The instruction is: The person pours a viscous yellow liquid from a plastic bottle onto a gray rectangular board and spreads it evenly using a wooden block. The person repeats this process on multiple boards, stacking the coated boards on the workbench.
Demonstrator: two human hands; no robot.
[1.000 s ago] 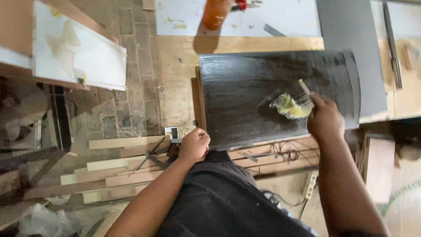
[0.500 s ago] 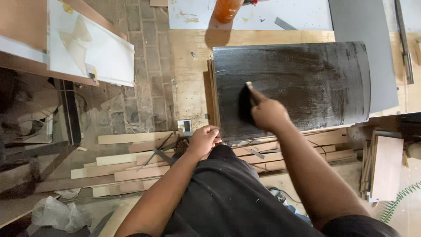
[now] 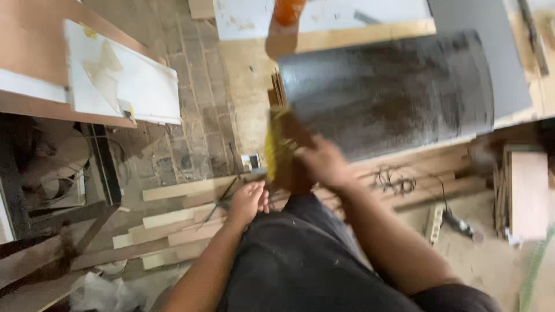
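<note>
A dark, wet-looking curved panel (image 3: 393,92) lies on a wooden worktop ahead of me. My right hand (image 3: 324,162) is closed on a brush with yellowish bristles (image 3: 272,144), blurred by motion, at the panel's near left corner. My left hand (image 3: 248,202) rests with curled fingers just below it, near the bench edge by my dark trousers, and seems to hold nothing.
An orange bottle (image 3: 287,10) stands on a white sheet (image 3: 347,14) behind the panel. A grey board (image 3: 497,52) lies at the right. White and brown boards (image 3: 121,81) lean at left over a brick floor (image 3: 196,104). Wood strips (image 3: 173,225), a cable (image 3: 399,182) and stacked boards (image 3: 526,190) lie below.
My right hand has swept the brush from the right part of the panel across to its near left corner. The view has shifted and blurred. My left hand has stayed in place.
</note>
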